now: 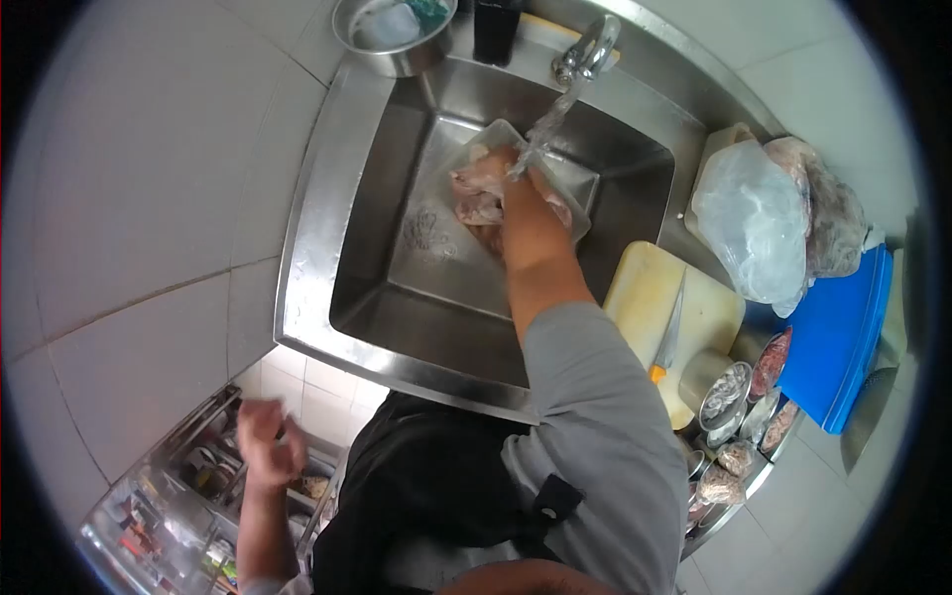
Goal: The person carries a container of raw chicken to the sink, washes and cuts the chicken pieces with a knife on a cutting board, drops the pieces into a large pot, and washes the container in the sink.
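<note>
Raw meat pieces with pale skin, looking like chicken (480,209), lie in a clear plastic container (578,220) inside the steel sink (416,268). My right hand (508,169) reaches down into that container among the meat, under the stream of water (551,121) from the running faucet (589,50). Its fingers are hidden by the meat and water, so their grip does not show. Off to the left, outside the sink, my left hand (270,441) is raised, slightly blurred, fingers loosely curled and apart, with nothing in it.
Right of the sink lies a cutting board (635,288) with an orange-handled knife (668,332). Beyond are plastic bags (756,223), a blue lid or board (838,332) and several food bowls (725,397). A steel pot (397,55) stands behind the sink's left corner.
</note>
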The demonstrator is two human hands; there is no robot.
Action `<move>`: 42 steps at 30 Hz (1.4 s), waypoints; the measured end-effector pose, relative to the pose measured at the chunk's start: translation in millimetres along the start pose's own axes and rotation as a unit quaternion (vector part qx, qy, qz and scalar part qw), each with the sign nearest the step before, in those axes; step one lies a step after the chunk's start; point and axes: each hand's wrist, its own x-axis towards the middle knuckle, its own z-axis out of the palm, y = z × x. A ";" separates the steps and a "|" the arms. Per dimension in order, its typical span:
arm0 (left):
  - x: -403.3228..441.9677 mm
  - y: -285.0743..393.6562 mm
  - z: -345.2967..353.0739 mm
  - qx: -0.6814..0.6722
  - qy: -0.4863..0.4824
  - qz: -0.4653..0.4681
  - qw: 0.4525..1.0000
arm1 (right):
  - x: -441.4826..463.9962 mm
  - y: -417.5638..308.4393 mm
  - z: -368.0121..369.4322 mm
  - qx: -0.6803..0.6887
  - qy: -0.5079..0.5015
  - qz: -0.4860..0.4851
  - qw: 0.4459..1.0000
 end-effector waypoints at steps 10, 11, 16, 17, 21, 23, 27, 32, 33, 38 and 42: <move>238.7 11.5 278.1 -0.302 -0.453 -0.291 0.787 | -73.1 48.4 -55.1 0.267 -0.043 -0.081 0.959; 246.1 19.4 303.7 -0.347 -0.448 -0.324 0.757 | -89.3 44.3 -78.4 0.269 -0.031 -0.076 0.960; 281.9 76.2 363.6 -0.587 -0.261 -0.397 0.656 | -133.9 21.2 -156.8 0.397 0.063 -0.023 0.915; 288.8 84.7 366.5 -0.656 -0.216 -0.438 0.575 | -131.5 21.6 -164.0 0.401 0.072 -0.021 0.913; 309.0 101.0 381.2 -0.685 -0.104 -0.375 0.616 | -151.0 8.3 -220.2 0.547 0.052 -0.017 0.836; 322.7 90.8 381.0 -0.586 -0.088 -0.367 0.717 | -154.9 3.5 -237.0 0.648 0.023 0.050 0.760; 339.2 81.5 360.0 -0.491 0.087 -0.306 0.811 | -176.2 -14.3 -269.7 0.574 0.080 -0.042 0.814; 372.2 85.8 281.5 -0.126 -0.243 -0.012 0.962 | -174.6 -12.7 -259.1 0.510 0.018 -0.101 0.854; 379.6 72.5 294.0 -0.128 -0.247 -0.013 0.961 | -176.0 -13.3 -252.5 0.457 0.021 -0.140 0.878; 408.7 72.5 305.8 -0.228 -0.314 0.038 0.921 | -314.1 16.2 -305.1 0.053 0.328 -0.158 0.930; 436.4 54.8 303.2 -0.047 -0.271 -0.022 0.961 | -455.7 116.4 -317.4 -0.164 0.358 0.099 0.914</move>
